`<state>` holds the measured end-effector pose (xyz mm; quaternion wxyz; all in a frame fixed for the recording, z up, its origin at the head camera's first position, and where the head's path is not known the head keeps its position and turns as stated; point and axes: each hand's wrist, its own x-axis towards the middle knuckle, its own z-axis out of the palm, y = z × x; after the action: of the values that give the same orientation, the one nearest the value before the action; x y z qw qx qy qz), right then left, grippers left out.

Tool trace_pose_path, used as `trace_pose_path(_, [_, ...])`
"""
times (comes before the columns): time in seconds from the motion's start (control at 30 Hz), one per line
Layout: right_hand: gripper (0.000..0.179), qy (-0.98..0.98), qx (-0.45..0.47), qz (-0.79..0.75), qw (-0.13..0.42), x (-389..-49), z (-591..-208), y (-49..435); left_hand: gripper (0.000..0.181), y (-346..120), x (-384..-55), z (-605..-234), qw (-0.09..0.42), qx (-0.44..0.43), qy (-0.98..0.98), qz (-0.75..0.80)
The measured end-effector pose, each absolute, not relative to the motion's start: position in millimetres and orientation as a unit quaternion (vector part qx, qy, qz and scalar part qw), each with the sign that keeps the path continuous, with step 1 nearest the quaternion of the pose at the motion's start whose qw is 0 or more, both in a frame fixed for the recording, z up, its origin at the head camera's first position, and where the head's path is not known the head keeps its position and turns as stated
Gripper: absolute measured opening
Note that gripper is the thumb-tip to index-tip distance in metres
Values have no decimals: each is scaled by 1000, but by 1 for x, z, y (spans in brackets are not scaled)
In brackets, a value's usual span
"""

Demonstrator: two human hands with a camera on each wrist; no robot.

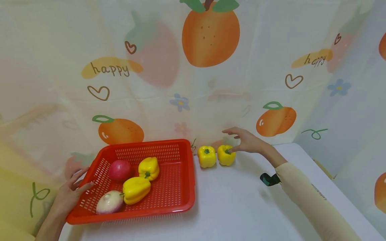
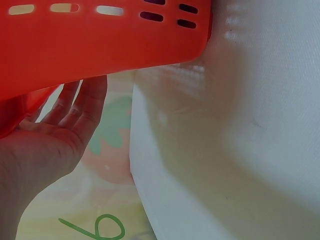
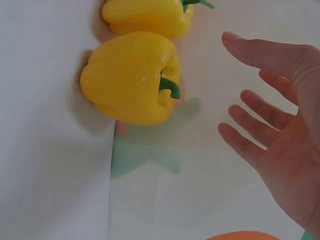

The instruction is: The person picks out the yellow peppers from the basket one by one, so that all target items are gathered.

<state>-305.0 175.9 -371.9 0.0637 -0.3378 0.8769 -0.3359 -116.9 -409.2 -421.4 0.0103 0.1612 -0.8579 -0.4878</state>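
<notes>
At the left, my left hand grips the side rim of a red plastic basket, which also shows in the left wrist view. Inside the basket lie two yellow bell peppers, one toward the back and one nearer. A round pinkish-red fruit and a whitish, purple-tinged bulb-shaped vegetable are beside them. My right hand hovers, fingers spread and holding nothing, by a yellow bell pepper with a green stem. Another yellow bell pepper stands left of that one, near the basket.
The white table carries the basket and peppers. A fruit-printed curtain hangs right behind the table's back edge. A small black and teal device shows at the right wrist.
</notes>
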Motion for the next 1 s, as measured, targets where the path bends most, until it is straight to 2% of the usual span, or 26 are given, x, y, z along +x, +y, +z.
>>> trace_pose_path(0.4, [75,869,-358,-335,66,-303,-367,158,75,-406,-117,-417,-19,186,-847,-497])
trace_pose_path(0.57, [77,862,-367,-343,62,-303,-365,149,75,-405,-117,-419,-12,179,-847,-500])
trace_pose_path(0.8, [74,843,-374,-378,76,-299,-364,131,69,-409,-115,-422,29,144,-851,-504])
trace_pose_path(1.0, [75,836,-373,-393,84,-293,-370,114,72,-410,-115,-421,20,150,-849,-506])
